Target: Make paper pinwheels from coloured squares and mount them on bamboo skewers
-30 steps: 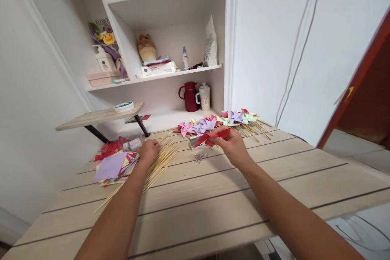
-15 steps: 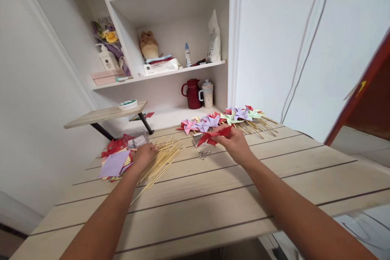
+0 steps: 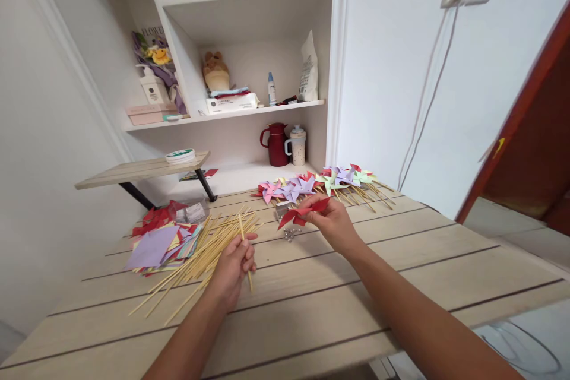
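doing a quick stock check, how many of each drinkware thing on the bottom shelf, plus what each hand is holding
red jug: 1
white speckled mug with lid: 1
bamboo stick in the left hand: 1
red paper pinwheel in the right hand: 1
total: 4
The loose sticks and finished pinwheels on the table are piled too thickly to count.

"FLOWE…" on bouquet wrap (image 3: 151, 32), shelf.

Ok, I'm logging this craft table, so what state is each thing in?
left hand: shut on one wooden stick
right hand: pinching red pinwheel
stick pile: loose, scattered
finished pinwheels: lying in a row
paper squares: stacked flat
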`<state>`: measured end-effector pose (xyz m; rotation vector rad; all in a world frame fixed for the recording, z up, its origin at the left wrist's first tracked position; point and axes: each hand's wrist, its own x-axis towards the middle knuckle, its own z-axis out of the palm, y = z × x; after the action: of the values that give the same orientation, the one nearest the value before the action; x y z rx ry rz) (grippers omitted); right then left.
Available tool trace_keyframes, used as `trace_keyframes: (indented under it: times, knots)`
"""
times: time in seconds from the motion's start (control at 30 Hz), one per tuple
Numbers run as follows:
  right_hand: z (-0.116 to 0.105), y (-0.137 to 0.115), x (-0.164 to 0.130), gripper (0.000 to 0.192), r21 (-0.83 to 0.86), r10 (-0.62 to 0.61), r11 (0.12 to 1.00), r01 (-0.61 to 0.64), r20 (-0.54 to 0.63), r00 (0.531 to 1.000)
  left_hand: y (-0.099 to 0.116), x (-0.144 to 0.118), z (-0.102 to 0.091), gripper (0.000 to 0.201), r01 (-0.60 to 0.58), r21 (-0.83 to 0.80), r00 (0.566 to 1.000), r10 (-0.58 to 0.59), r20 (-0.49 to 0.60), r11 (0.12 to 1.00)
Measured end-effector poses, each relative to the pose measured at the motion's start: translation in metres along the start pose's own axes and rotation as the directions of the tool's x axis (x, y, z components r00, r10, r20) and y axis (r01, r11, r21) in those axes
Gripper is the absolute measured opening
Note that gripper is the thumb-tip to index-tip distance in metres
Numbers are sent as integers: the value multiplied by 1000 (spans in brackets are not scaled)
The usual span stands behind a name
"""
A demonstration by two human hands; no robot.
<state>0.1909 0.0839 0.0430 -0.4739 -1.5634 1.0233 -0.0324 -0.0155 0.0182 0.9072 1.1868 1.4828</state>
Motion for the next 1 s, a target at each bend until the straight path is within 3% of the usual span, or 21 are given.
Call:
trace_keyframes:
  times: [0.3,0.57,0.77,1.0]
  knots:
    - [17,-9,-9,13,-46,-113,992,118,104,988,-11,-6,7,42,-15,-10,978,17,208,1000]
    - [22,-14,-14,6,-114,-185,971,212,208,961,-6,-18,14,50,-91,18,978,86,188,996]
    - [18,-11,-13,10,-83,-154,982,172,195,969,-8,-21,15,43,-139,97,970,115,215,986]
    - [16,-11,-12,12,-98,-152,981,170,165,975,-8,-23,17,56,-173,134,972,148,181,976]
